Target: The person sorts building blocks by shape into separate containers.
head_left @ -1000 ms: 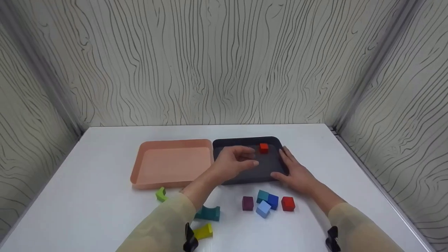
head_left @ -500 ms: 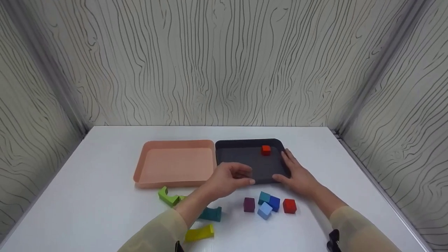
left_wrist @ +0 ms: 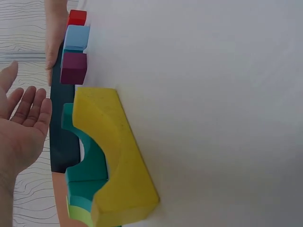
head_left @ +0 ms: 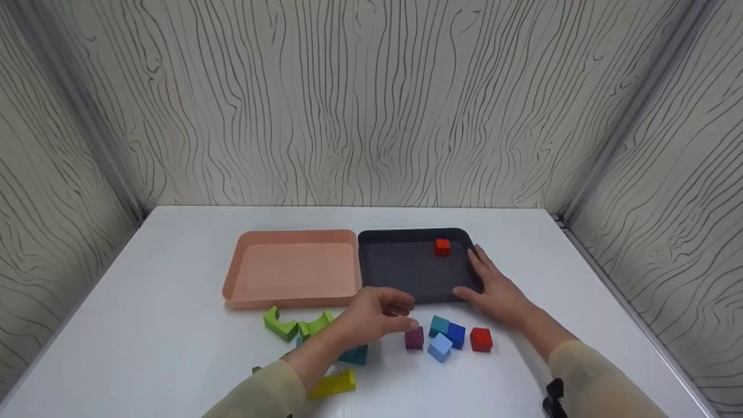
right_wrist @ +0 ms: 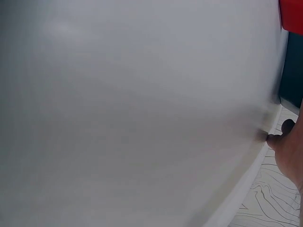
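**Hands over blocks and trays on a white table**

Wood-grain patterned panels, pale with dark wavy lines, close in a smooth white table (head_left: 174,255) on three sides. Mid-frame in the head view sit two shallow rectangular plastic trays with rounded corners, side by side and touching: a matte salmon-pink tray (head_left: 293,270) on the left and a dark navy tray (head_left: 406,267) on the right. A small red-orange cube (head_left: 442,247) lies in the navy tray's upper right corner.

Below the trays lies a scatter of matte painted blocks. A purple cube (head_left: 414,338), a teal cube (head_left: 439,325), a dark blue cube (head_left: 455,335), a light blue cube (head_left: 439,346) and a red cube (head_left: 481,339) cluster at lower centre. To their left are a green arch block (head_left: 280,324), a teal arch block (head_left: 353,354) and a yellow arch block (head_left: 334,384).

The left hand (head_left: 374,318) hovers just left of the purple cube, fingers loosely spread and gently bent, holding nothing; the wrist view shows its palm bare. The right hand (head_left: 493,290) lies flat with straight fingers against the navy tray's right rim and lower right corner.
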Motion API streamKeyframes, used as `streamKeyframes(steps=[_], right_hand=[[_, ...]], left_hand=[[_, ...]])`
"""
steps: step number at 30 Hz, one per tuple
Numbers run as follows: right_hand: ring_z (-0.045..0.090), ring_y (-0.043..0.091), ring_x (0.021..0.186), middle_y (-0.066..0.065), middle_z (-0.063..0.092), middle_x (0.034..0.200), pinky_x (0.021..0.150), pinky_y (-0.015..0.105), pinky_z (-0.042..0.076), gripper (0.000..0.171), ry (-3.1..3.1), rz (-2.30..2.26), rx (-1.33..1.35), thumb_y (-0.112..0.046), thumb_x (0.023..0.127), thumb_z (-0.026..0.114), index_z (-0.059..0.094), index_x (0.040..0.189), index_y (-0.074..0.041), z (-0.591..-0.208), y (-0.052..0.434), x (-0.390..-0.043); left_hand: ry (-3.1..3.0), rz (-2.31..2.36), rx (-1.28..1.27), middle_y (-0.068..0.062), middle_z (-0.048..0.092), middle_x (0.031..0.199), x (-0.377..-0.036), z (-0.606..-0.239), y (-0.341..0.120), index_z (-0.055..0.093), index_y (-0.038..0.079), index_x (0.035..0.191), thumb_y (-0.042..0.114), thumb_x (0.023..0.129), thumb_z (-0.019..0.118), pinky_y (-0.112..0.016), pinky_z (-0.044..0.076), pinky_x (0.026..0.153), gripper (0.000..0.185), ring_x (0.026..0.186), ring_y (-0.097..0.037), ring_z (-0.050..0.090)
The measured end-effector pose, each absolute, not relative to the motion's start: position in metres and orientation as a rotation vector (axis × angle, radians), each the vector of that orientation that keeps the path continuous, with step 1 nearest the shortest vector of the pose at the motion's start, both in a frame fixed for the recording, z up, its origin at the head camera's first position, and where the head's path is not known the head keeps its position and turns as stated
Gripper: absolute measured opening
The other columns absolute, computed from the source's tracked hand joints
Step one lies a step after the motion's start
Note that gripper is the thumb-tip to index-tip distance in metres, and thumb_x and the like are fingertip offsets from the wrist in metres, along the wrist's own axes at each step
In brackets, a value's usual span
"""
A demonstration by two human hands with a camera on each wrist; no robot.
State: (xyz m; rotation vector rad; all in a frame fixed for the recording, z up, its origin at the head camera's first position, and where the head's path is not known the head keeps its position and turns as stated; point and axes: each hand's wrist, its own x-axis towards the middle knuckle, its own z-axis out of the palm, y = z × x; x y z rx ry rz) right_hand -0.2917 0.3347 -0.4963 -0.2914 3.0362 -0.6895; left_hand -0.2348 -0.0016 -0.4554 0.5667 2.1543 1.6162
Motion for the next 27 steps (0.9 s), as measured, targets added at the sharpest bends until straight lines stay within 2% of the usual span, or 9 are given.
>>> streamKeyframes(steps=[5, 13, 27], right_hand=[[0.018, 0.049, 0.158, 0.015, 0.000, 0.178, 0.122, 0.066, 0.025, 0.110, 3.032, -0.695, -0.275, -0.072, 0.095, 0.064, 0.014, 0.171, -0.011, -0.495, 0.335, -0.292], [0.016, 0.049, 0.159, 0.011, -0.003, 0.179, 0.121, 0.067, 0.024, 0.111, 3.016, -0.691, -0.246, -0.074, 0.094, 0.062, 0.011, 0.172, -0.016, -0.494, 0.333, -0.293], [0.017, 0.050, 0.158, 0.013, -0.001, 0.178, 0.121, 0.068, 0.025, 0.109, 3.020, -0.682, -0.272, -0.073, 0.095, 0.062, 0.013, 0.172, -0.012, -0.496, 0.336, -0.291]], left_hand=[[2.193, 1.515, 0.589, 0.000, 0.074, 0.122, -0.234, -0.463, 0.001, 0.075, 0.013, 0.131, 0.026, 0.092, 0.087, -0.039, 0.055, 0.104, 0.044, 0.110, -0.014, 0.067], [2.248, 1.447, 0.592, 0.002, 0.074, 0.116, -0.235, -0.470, 0.004, 0.075, 0.014, 0.132, 0.025, 0.091, 0.088, -0.037, 0.056, 0.099, 0.045, 0.102, -0.015, 0.063], [2.288, 1.405, 0.625, 0.008, 0.072, 0.106, -0.234, -0.478, 0.005, 0.077, 0.012, 0.127, 0.020, 0.088, 0.090, -0.036, 0.057, 0.096, 0.042, 0.097, -0.014, 0.063]])
